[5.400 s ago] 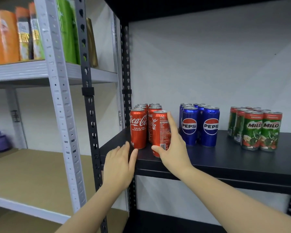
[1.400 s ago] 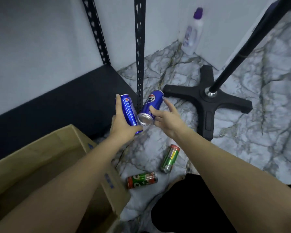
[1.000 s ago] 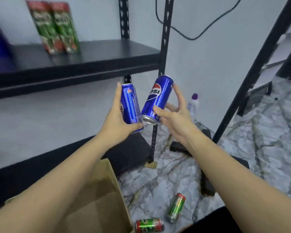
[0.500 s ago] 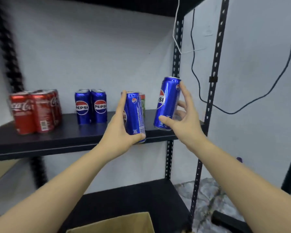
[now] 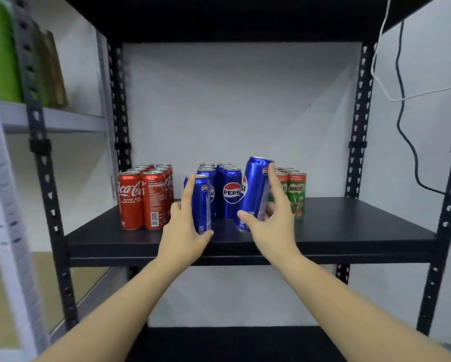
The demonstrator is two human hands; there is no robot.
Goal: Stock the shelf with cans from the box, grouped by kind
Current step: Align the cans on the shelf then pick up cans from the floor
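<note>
Both Pepsi cans have come up to the shelf (image 5: 349,226) front edge: left hand (image 5: 184,231) grips one (image 5: 202,205), right hand (image 5: 268,226) another (image 5: 255,194), seemingly unplaced; three groups stand.

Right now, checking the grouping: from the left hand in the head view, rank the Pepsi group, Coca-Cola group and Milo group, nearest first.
1. Pepsi group, just behind the left hand.
2. Coca-Cola group, to its left.
3. Milo group, far right, past the right hand.

A stockroom or shop back room: bare metal racking (image 5: 248,235) under the hands, grouped drink cans (image 5: 146,198) beyond them, packets (image 5: 0,48) upper left.
</note>
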